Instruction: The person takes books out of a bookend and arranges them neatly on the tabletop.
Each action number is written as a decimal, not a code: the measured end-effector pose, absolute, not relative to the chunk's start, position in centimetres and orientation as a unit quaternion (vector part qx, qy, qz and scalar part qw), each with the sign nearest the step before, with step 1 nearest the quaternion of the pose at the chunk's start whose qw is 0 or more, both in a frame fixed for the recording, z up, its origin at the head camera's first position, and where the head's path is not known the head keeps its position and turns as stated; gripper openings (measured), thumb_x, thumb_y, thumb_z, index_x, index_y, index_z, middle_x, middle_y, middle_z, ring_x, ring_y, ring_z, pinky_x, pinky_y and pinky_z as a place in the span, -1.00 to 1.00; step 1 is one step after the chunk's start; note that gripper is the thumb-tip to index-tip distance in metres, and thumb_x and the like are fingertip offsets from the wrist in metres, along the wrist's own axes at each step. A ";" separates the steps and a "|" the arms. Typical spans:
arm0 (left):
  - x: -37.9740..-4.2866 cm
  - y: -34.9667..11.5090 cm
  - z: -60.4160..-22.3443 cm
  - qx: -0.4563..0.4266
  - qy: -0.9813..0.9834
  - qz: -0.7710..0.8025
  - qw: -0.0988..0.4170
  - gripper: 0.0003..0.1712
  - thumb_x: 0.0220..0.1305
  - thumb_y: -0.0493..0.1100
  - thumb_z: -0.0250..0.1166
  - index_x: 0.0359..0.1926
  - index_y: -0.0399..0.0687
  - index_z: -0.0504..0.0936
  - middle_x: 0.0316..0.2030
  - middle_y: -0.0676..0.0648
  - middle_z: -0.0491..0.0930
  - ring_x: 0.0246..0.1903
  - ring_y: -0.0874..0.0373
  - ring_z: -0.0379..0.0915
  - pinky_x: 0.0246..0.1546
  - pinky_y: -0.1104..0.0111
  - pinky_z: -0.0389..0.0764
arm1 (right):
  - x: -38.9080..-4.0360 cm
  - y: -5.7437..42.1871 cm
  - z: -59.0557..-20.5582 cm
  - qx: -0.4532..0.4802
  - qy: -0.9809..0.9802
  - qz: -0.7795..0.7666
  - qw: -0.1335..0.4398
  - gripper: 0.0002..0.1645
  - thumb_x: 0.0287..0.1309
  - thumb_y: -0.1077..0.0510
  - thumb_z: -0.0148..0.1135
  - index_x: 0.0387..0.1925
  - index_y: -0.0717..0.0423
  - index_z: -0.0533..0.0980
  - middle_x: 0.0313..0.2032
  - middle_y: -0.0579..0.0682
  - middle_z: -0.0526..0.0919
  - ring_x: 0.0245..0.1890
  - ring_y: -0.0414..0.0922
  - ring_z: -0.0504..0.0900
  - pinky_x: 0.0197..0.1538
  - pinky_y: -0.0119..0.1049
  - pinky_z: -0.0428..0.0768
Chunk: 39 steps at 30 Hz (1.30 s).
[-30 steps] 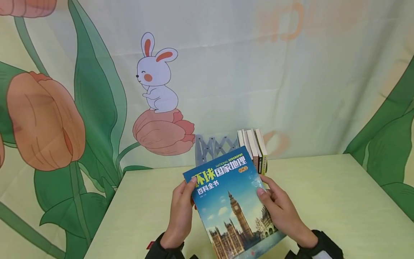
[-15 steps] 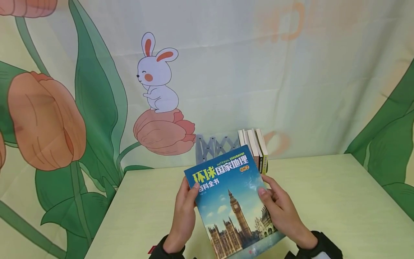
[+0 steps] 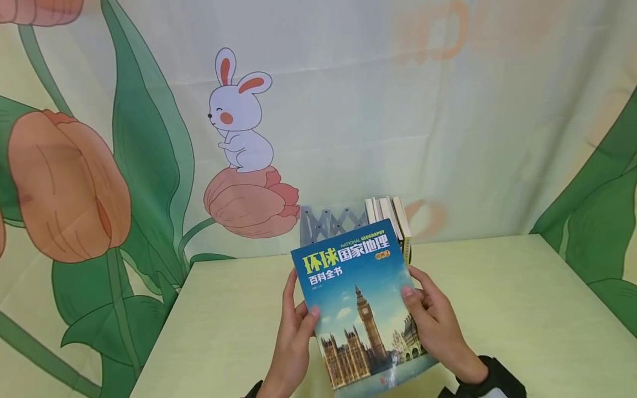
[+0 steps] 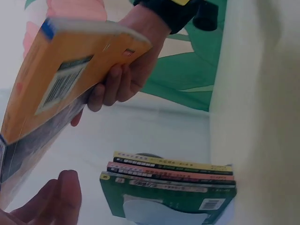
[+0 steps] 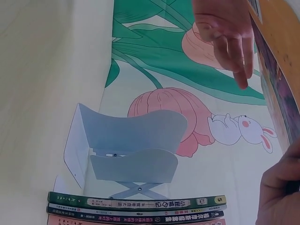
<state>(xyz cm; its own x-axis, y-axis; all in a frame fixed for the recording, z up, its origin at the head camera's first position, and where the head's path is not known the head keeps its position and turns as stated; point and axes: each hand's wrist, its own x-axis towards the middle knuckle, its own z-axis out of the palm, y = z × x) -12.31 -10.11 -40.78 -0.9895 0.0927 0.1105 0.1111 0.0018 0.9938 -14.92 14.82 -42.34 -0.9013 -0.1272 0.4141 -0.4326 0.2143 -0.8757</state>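
A blue paperback book [image 3: 343,309] with a clock tower on its cover is held up tilted over the table. My right hand [image 3: 440,326] grips its right edge, thumb on the front cover and fingers curled behind, against the orange back [image 4: 101,51] seen in the left wrist view. Along the left edge is my left hand [image 3: 293,345], its thumb at the cover's edge. In the right wrist view the left hand's fingers [image 5: 236,51] extend nearly straight beside the book, not wrapped round it.
Behind the book, a grey folding book rack [image 5: 136,136] stands on the pale table [image 3: 224,315] against the printed backdrop curtain. Several upright books [image 4: 168,180] fill its right end. The rack's left section [image 5: 131,164] holds no books.
My left hand has slid down from the book's upper left corner and loosened its pinch. The book has shifted slightly right and up, while the right hand keeps its grip.
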 end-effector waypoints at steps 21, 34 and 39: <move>-11.7 -9.0 -43.2 -0.044 -0.697 -0.715 0.013 -0.07 0.36 -0.17 0.25 0.52 0.47 -0.10 0.29 -0.20 0.44 -0.01 0.01 0.63 -0.13 0.40 0.65 | -14.2 14.6 -43.3 0.136 -0.761 0.623 0.117 -0.49 0.53 0.06 -0.15 0.43 -0.05 0.20 -0.55 -0.03 0.30 -0.67 -0.18 0.12 -0.52 -0.29 0.27; -12.1 -9.7 -43.4 -0.045 -0.714 -0.698 0.019 -0.14 0.41 -0.23 0.18 0.50 0.49 -0.04 0.25 -0.16 0.52 -0.04 0.06 0.65 -0.14 0.45 0.61 | -13.6 15.3 -43.5 0.156 -0.781 0.603 0.051 -0.31 0.54 0.11 -0.15 0.54 -0.33 -0.08 0.37 0.17 0.31 -0.67 -0.22 0.29 -0.24 -0.36 0.31; -12.2 -10.2 -43.4 -0.039 -0.726 -0.687 0.008 -0.17 0.40 -0.19 0.19 0.51 0.40 -0.01 0.23 -0.15 0.54 -0.07 0.08 0.67 -0.13 0.46 0.60 | -13.4 15.6 -44.1 0.166 -0.778 0.604 0.042 -0.30 0.52 0.09 -0.11 0.53 -0.37 -0.06 0.36 0.13 0.26 -0.64 -0.12 0.01 -0.40 -0.31 0.30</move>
<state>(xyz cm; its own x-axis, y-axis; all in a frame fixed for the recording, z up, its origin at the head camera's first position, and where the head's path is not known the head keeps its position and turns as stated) -12.15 -10.20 -43.42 -0.9969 0.0446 0.0650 0.0674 0.0544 0.9962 -13.43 15.62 -44.09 -0.9413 -0.2074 0.2663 -0.3094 0.2150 -0.9263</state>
